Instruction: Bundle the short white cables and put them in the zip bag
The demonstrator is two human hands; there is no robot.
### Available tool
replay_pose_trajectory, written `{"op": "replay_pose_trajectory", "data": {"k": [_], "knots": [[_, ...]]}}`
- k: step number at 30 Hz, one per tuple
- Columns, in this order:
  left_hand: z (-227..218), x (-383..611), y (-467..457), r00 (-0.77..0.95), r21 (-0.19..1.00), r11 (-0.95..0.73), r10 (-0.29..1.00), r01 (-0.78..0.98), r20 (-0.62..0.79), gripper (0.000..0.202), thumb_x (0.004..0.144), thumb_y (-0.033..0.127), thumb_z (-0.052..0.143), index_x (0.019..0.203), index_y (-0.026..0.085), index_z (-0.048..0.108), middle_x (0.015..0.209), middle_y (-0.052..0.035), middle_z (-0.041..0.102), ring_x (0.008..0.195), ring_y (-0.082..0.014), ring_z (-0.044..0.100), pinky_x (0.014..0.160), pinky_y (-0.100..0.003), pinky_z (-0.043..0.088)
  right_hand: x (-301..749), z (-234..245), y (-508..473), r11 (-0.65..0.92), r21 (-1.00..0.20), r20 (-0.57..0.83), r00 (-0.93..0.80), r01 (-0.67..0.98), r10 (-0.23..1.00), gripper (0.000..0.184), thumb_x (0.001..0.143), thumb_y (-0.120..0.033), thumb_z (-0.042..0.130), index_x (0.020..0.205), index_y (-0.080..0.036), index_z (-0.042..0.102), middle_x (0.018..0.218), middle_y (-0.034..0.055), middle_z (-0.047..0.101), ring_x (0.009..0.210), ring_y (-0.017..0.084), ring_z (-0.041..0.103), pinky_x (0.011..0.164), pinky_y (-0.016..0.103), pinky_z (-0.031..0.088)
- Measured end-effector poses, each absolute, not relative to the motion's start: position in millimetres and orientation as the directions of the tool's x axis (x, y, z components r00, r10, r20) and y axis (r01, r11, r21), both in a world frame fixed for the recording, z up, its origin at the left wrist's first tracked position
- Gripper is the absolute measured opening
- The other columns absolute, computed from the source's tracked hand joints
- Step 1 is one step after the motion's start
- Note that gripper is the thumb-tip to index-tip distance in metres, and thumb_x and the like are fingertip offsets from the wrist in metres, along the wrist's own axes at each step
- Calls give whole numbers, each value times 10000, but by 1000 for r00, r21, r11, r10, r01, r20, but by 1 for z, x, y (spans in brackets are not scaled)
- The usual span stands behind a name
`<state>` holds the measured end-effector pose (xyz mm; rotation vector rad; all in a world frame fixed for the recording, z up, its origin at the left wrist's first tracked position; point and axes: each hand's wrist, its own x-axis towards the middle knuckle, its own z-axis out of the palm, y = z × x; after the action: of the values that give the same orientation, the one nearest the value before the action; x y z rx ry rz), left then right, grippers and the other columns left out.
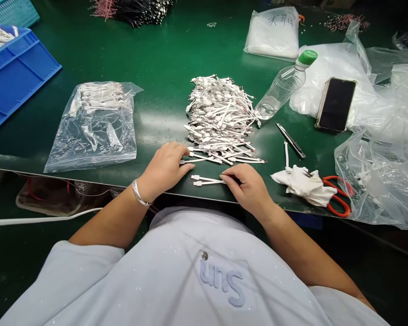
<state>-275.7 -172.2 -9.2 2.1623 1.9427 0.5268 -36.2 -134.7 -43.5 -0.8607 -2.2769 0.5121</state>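
Observation:
A heap of short white cable pieces (pixel 221 115) lies on the green table (pixel 156 59) in front of me. My left hand (pixel 165 167) rests near the table's front edge, fingers curled and pinching the end of one white piece (pixel 199 159) at the heap's near side. My right hand (pixel 250 188) lies just to the right, its fingertips closed on the ends of two white pieces (pixel 206 180) that lie side by side on the table. A silver bracelet circles my left wrist.
A clear bag (pixel 93 127) with more white pieces lies at left, a blue crate (pixel 17 72) beyond it. At right are a water bottle (pixel 285 83), a phone (pixel 336 104), a dark pen-like tool (pixel 290 140), a white cloth (pixel 304 183), red scissors (pixel 340 203) and crumpled plastic bags (pixel 381 176).

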Motion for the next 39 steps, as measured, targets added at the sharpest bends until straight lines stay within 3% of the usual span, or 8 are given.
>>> {"op": "replay_pose_trajectory", "data": {"k": [3,9,15,20,24,28,33,39], "knots": [[-13,-279,-169,79,377,-90,996,922,47,88,875,254,557,849,169,557,901,-69,579,873,-214,513,832,-363,418,-36,-44,-135,724,-525,439,-587,448,681,80,891,-200,573,825,-190,617,776,51,666,748,198,582,735,352,456],[-13,-272,-164,214,374,-234,972,897,96,120,914,184,418,817,177,489,892,-82,578,862,-215,501,810,-357,396,-44,-44,-132,761,-438,505,-569,479,649,73,882,-183,574,888,-203,644,817,58,661,799,218,593,768,378,477],[6,-260,-157,297,687,-212,955,695,-7,74,890,184,417,834,187,465,773,-6,559,673,-133,483,653,-267,390,-44,-34,-125,706,-380,583,-438,597,684,256,836,-231,645,1090,-235,668,1100,120,630,1024,275,578,900,462,465],[8,-258,-157,309,888,-123,951,442,-23,114,890,243,443,820,173,499,750,11,532,665,-99,485,637,-229,417,-31,-27,-120,737,-513,533,-510,441,676,142,887,-250,596,967,-250,714,839,44,730,755,195,654,748,357,506],[7,-261,-162,273,949,-5,958,315,-85,193,856,307,547,967,151,572,775,2,578,659,-91,514,632,-223,441,-24,-24,-124,716,-568,524,-492,406,695,127,883,-255,605,943,-229,713,834,41,745,746,189,665,739,336,498],[10,-259,-167,194,944,74,970,322,-143,263,875,375,526,854,131,621,715,-13,633,589,-83,534,588,-216,438,-23,-21,-126,602,-659,394,-475,451,787,211,912,-318,535,780,-218,665,697,18,694,653,170,618,660,308,463],[10,-255,-171,124,870,84,979,487,-164,348,885,416,490,721,140,623,624,-5,607,574,-93,507,572,-219,405,-27,-21,-126,496,-689,260,-459,528,850,273,910,-345,502,681,-211,569,605,-1,596,580,147,526,582,283,396],[0,-261,-168,141,610,-147,988,779,58,227,869,336,530,791,163,655,766,-34,613,765,-166,545,751,-300,420,-25,-27,-124,640,-583,325,-579,500,748,227,891,-309,563,689,-211,598,673,23,630,667,174,558,676,320,416]]}}
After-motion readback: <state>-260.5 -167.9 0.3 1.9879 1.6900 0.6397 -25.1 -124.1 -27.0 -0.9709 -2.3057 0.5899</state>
